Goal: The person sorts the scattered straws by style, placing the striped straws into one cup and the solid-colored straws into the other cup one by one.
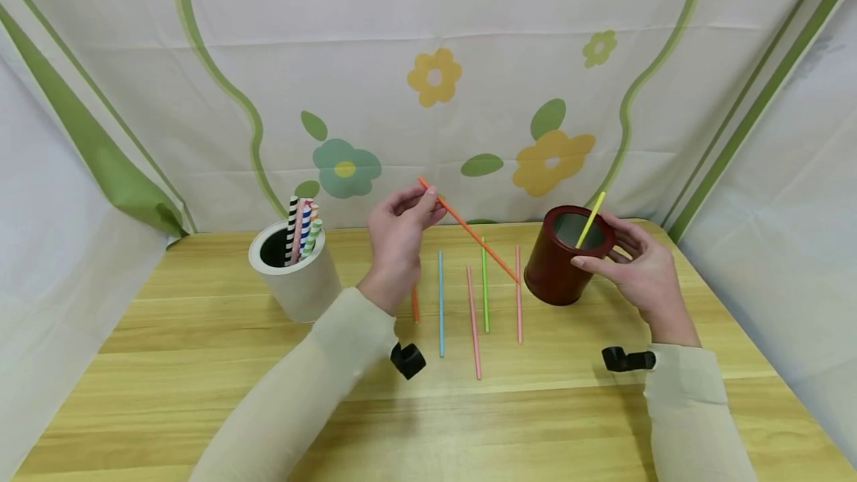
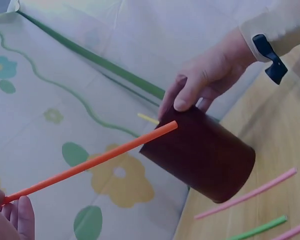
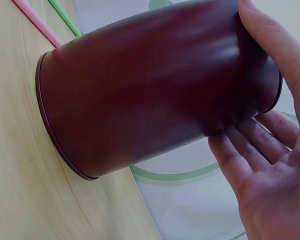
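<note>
Between thumb and fingers, my left hand (image 1: 400,233) pinches an orange straw (image 1: 469,227) near its upper end. The straw slants down to the right, its far end just left of a dark red cup (image 1: 557,266) in the head view. My right hand (image 1: 639,270) grips that cup at the upper right side, thumb in front and fingers behind. A yellow straw (image 1: 592,218) stands in the cup and leans on its rim. In the right wrist view the thumb and fingers lie along the wall of the cup (image 3: 140,95).
On the wooden table (image 1: 535,422) lie a blue straw (image 1: 441,303), a green straw (image 1: 485,296), two pink straws (image 1: 473,322) and another orange straw (image 1: 416,307), partly hidden by my left hand. A white cup (image 1: 304,292) with several striped straws (image 1: 304,233) stands left. A flowered curtain (image 1: 375,13) hangs behind.
</note>
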The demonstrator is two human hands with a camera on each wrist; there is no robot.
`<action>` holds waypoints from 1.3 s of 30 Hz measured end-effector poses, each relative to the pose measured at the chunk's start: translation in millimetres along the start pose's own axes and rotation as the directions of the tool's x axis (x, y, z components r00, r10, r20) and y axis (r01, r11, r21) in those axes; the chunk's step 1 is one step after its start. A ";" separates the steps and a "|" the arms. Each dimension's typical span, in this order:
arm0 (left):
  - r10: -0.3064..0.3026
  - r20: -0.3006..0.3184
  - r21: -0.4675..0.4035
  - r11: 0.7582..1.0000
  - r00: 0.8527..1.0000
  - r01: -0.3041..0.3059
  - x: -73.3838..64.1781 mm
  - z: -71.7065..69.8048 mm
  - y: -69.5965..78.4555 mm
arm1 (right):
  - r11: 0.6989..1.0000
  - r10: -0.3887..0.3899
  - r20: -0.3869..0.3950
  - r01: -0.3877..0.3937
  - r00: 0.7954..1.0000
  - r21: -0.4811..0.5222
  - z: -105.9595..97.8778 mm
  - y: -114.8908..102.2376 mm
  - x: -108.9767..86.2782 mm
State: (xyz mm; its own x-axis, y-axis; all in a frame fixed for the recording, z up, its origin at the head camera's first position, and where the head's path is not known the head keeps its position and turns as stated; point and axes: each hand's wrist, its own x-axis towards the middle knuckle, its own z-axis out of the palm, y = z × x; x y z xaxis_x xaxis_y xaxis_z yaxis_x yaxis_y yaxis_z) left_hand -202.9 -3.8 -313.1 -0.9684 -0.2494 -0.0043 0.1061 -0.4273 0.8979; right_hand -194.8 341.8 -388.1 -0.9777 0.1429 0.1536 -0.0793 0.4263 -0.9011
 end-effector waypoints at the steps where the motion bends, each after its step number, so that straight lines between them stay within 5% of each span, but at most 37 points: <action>1: 0.009 0.003 -0.006 1.000 1.000 -0.009 0.0 3.6 0.8 | 1.000 0.000 0.000 0.000 1.000 0.002 0.1 0.0 -0.1; 15: 0.127 -0.035 -0.074 0.989 0.991 -0.130 -2.3 40.8 1.7 | 1.000 0.005 0.007 -0.005 1.000 0.010 0.5 0.4 0.6; 29: 0.132 -0.061 -0.110 0.984 0.989 -0.138 -5.7 78.6 -4.3 | 1.000 -0.006 0.004 0.006 1.000 0.015 -0.4 2.0 0.6; 39: 0.070 0.016 -0.057 0.996 0.997 -0.069 -8.6 82.9 -21.4 | 1.000 -0.020 0.004 0.020 1.000 0.011 0.0 1.4 1.1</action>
State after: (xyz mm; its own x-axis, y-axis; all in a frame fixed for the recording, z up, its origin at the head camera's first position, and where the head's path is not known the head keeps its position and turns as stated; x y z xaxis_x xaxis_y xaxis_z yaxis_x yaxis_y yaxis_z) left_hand -215.6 79.5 -295.8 -0.9620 -0.2650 0.0651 0.1851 -0.4583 0.8693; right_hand -196.0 342.5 -389.2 -0.9767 0.1312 0.1701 -0.1008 0.4192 -0.9023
